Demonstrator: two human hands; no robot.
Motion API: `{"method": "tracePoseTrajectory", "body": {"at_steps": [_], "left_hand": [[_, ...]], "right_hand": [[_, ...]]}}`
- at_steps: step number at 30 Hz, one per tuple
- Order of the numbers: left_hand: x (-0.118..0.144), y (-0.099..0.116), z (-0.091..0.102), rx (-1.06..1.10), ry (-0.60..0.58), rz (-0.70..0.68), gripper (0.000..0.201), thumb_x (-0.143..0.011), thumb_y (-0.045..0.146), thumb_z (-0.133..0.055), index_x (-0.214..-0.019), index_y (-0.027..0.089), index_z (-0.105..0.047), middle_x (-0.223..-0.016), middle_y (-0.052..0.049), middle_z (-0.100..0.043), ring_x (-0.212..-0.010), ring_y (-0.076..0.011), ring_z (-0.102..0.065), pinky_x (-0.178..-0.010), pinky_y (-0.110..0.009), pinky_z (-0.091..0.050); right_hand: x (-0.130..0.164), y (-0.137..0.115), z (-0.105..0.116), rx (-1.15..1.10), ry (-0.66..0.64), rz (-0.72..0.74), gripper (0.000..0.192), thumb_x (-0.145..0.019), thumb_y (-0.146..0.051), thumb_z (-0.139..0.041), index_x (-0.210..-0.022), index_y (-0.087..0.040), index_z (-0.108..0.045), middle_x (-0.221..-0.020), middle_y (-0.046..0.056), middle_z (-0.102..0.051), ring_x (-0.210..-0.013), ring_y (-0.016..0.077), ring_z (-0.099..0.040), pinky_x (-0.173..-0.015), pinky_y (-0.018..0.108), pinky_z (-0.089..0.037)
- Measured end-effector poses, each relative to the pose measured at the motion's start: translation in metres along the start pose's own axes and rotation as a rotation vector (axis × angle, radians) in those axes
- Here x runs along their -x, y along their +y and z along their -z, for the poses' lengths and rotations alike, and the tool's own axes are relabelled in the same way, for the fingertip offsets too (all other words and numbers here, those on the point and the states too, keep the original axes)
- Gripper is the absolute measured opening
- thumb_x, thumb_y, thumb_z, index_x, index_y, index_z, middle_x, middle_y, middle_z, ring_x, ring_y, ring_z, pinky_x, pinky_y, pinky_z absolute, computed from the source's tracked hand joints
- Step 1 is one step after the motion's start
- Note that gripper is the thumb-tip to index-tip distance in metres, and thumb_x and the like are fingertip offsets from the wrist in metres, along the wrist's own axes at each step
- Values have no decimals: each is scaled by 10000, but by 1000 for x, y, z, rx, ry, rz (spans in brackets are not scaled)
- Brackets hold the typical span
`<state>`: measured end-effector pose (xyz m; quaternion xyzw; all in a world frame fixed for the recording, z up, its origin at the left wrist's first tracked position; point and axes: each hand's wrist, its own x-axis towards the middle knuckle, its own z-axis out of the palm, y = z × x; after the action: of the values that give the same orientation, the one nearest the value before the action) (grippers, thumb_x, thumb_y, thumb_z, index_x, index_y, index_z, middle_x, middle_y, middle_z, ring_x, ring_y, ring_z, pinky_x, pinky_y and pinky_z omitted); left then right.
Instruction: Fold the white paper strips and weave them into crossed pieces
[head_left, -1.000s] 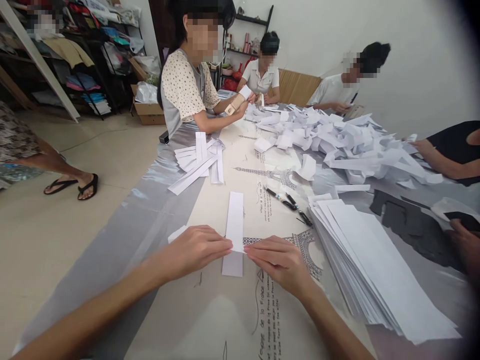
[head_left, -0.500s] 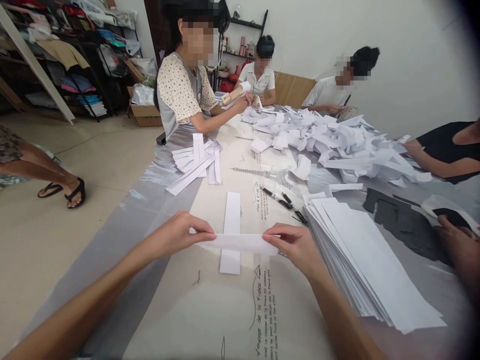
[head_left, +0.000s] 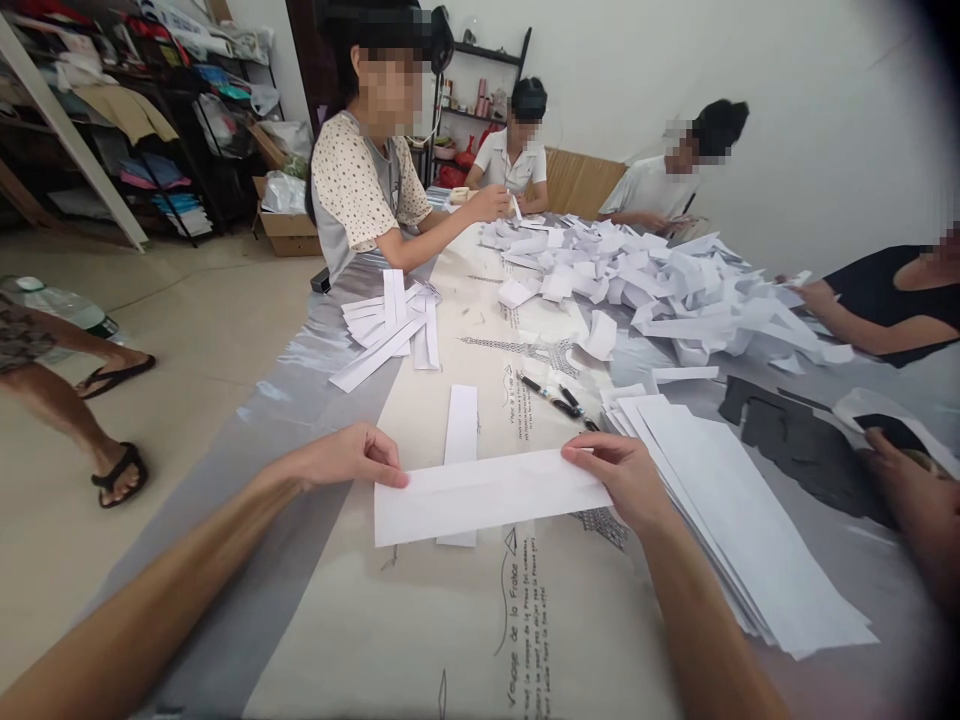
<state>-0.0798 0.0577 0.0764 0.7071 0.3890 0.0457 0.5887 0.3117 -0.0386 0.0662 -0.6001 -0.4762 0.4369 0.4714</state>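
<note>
Head view: left hand (head_left: 352,457) pinching the left end of a white sheet (head_left: 487,494), thumb on top, fingers curled under. Right hand (head_left: 626,478) pinching the right end of the same sheet, fingers folded over its upper edge. Sheet held flat and crosswise just above the table (head_left: 420,640), a lengthwise crease visible along its middle. Folded strip (head_left: 460,430) lying on the table under the sheet, running away from the viewer, its near end showing below the sheet's lower edge. Tall stack (head_left: 742,520) of flat white paper just beside the right hand, fanned toward the near right. Two pens (head_left: 559,397) lying between the strip and the stack. Small bundle of folded strips (head_left: 390,325) farther off on the left side, near a seated person in a spotted top (head_left: 360,190). Large loose heap (head_left: 675,290) of folded paper across the far middle of the table. Two more people in white shirts seated at the far end; a fourth in a black top (head_left: 885,295) on the right, forearm resting by the heap. Another person's hand (head_left: 911,480) at the right edge, well apart from the stack. Sandalled feet (head_left: 112,420) on the floor at left. Shelving (head_left: 150,110) with cloth and boxes along the far left wall.
</note>
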Motion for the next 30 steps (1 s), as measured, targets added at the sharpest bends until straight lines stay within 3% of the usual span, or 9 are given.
{"method": "tracePoseTrajectory", "body": {"at_steps": [3,6,9,12,16,19,22,27,30], "left_hand": [[1,6,-4,-32,-119,-39,307,-818,499,-794,-833,192,-774,-805,-14,-721,-749,-159,-619,-666,-229,-421],[-1,21,-23,-23,-213,-182,299,-931,486,-671,-965,206,-769,-920,-30,-712,-827,-175,-612,-734,-255,-436],[-7,30,-47,24,-256,-244,457,-964,499,-612,-649,168,-600,-625,28,-444,-566,-108,-359,-559,-264,-281],[-11,26,-62,131,-212,-221,560,-934,507,-652,-549,176,-416,-599,52,-240,-550,-96,-194,-538,-287,-164],[-12,18,-70,349,12,-188,554,-902,528,-686,-540,173,-464,-584,40,-341,-555,-100,-296,-539,-262,-241],[-14,17,-79,503,95,-179,466,-891,528,-699,-622,156,-616,-643,2,-544,-606,-127,-468,-587,-259,-373],[-15,19,-89,572,87,-188,421,-908,508,-694,-695,144,-690,-713,-24,-641,-669,-148,-557,-683,-285,-454],[-17,18,-99,486,51,-235,455,-908,476,-702,-606,151,-604,-617,13,-531,-596,-120,-466,-620,-265,-406],[-18,17,-101,436,41,-241,492,-893,487,-711,-564,163,-541,-574,31,-449,-563,-111,-404,-578,-261,-380]], "right_hand": [[2,-2,-7,46,-42,54,239,-738,-426,-868,-766,-198,-799,-791,56,-737,-622,159,-607,-473,253,-428],[6,-8,-30,82,-186,98,206,-792,-408,-830,-763,-206,-799,-792,47,-736,-669,163,-619,-536,262,-461],[9,-9,-52,68,-314,92,211,-785,-421,-838,-777,-213,-804,-792,43,-739,-691,171,-633,-566,269,-481],[7,-5,-59,-97,-259,12,301,-840,-508,-772,-832,-209,-797,-854,60,-752,-724,184,-658,-569,266,-501],[6,3,-59,-378,-241,-38,474,-937,-639,-575,-1055,-223,-769,-1063,108,-745,-838,214,-677,-577,272,-539],[11,5,-70,-366,-371,5,481,-865,-614,-703,-1131,-215,-745,-1099,122,-730,-813,205,-662,-644,307,-577],[17,5,-85,-369,-380,-2,355,-842,-517,-779,-1001,-199,-765,-920,80,-727,-712,168,-633,-621,295,-564],[19,4,-97,-353,-248,-24,277,-809,-451,-824,-825,-186,-744,-622,-5,-622,-514,118,-534,-453,238,-451],[20,3,-101,-289,-266,-75,291,-777,-451,-845,-774,-189,-717,-521,-41,-575,-391,86,-439,-353,214,-344]]}}
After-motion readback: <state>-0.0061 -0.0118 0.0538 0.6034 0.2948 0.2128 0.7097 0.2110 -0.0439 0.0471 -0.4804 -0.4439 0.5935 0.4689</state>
